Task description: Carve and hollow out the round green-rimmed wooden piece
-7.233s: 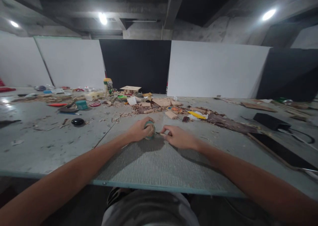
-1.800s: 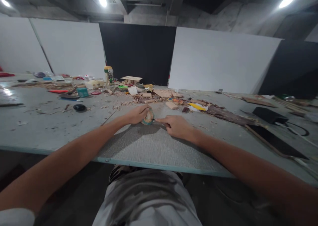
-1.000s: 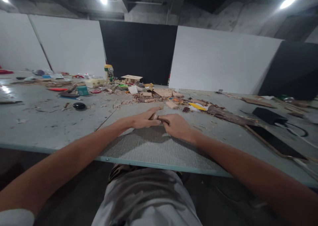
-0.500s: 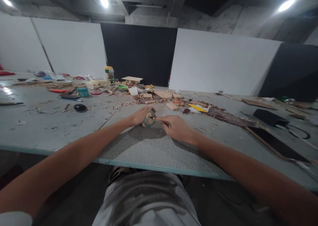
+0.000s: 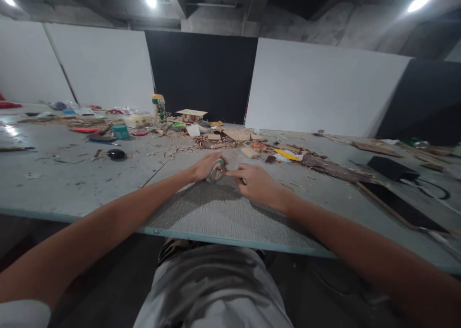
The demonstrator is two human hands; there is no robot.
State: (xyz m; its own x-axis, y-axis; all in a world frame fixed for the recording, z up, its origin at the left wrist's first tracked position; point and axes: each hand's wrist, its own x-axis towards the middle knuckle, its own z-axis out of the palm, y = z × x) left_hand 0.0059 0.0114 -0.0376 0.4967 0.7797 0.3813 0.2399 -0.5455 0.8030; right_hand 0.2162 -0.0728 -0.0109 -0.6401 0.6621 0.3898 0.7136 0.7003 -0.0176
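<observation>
A small round disc (image 5: 215, 175) with a wood-coloured face and a teal rim stands tilted on edge over the near part of the table. My left hand (image 5: 206, 166) is closed around its left and upper side. From the right, my right hand (image 5: 255, 183) pinches a thin tool (image 5: 223, 171) with a metal tip. That tip meets the face of the disc. Most of the tool's handle is hidden by my fingers, so its exact kind does not show. Below both hands lies a grey textured mat (image 5: 216, 215).
Wood chips and offcuts (image 5: 236, 135) spread beyond my hands, with a yellow object (image 5: 287, 155) to their right. A black mouse-shaped object (image 5: 115, 154) and a teal box (image 5: 120, 131) stand left. Rightward lie a bark strip (image 5: 331, 168), a phone (image 5: 398, 205) and a black block (image 5: 392, 168).
The disc has turned slightly in my left hand, its face now looking narrower. My right hand has shifted a little upward, with the tool's tip still at the face.
</observation>
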